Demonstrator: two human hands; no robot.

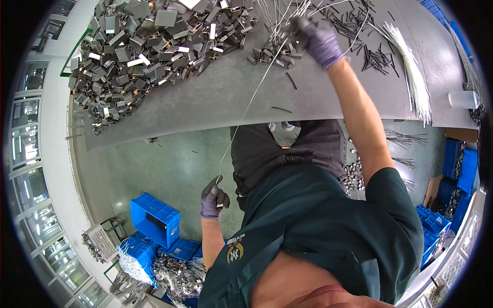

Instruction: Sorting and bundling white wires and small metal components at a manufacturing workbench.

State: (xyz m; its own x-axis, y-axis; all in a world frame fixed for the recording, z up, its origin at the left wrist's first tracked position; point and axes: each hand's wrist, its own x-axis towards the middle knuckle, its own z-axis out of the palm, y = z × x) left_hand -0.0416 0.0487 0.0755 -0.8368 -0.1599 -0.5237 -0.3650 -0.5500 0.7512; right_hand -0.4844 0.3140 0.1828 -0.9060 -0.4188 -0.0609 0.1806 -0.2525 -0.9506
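My left hand [213,199], in a dark-palmed purple glove, is closed on the end of a thin white wire [250,104] in front of the table, over the floor. That wire slants up across the table edge toward my right hand [319,43]. Gloved alike, my right hand reaches over the table with its fingers drawn together. What its fingertips hold, if anything, is hidden. Beside them lie a small cluster of grey box-shaped parts [280,55] and a loose fan of white wires [275,15].
A large heap of grey box-shaped parts [149,49] covers the table's left. Short black tubes [377,59] and a white wire bundle [411,72] lie right, near a translucent cup [463,99]. Blue crates [155,218] stand on the floor at left, others [432,226] at right.
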